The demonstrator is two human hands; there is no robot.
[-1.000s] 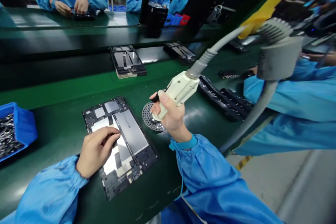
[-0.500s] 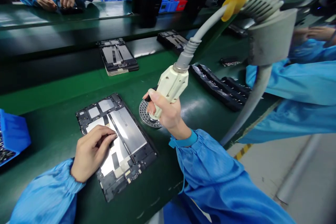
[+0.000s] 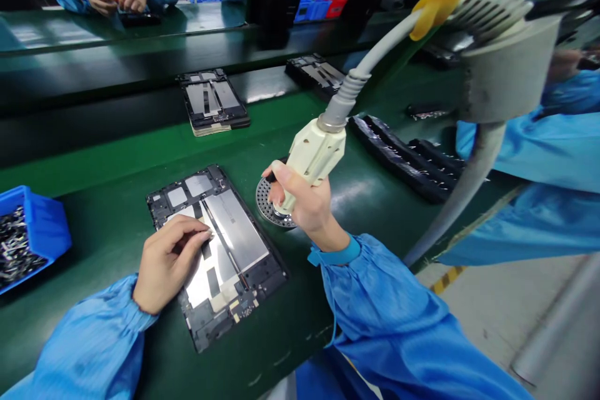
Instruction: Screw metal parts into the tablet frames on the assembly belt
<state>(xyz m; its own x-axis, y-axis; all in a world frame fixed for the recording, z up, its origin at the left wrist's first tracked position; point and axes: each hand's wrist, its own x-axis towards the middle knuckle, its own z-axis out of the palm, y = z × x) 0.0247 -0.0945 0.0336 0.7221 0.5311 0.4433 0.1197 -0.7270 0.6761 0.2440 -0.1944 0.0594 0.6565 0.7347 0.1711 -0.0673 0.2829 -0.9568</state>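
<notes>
Green belt-topped assembly desk, factory line, head view only. Co-workers in blue smocks sit across the far side; one pair of hands works over a small dark device there.

Main item: an opened tablet frame, black chassis with silver metal sheets and dark strips, lying flat near the desk's near edge, left of centre. Left hand lies over the frame's lower left part, fingers curled and close together, fingertips on the silver sheet. Whether they pinch anything is too small to tell. Right hand sits just beside the frame's upper right corner, not touching it, wrapped closed around a cream handheld tool, which tilts up into a grey corrugated hose. Blue wrist band on that wrist.

Under the tool's lower end, a round perforated metal disc lies on the desk between frame and hand. Blue bin of small dark metal parts stands at the left edge, well apart from the frame. Two more tablet frames lie farther along, toward the far side. Black stacked rows lie right of the tool.
</notes>
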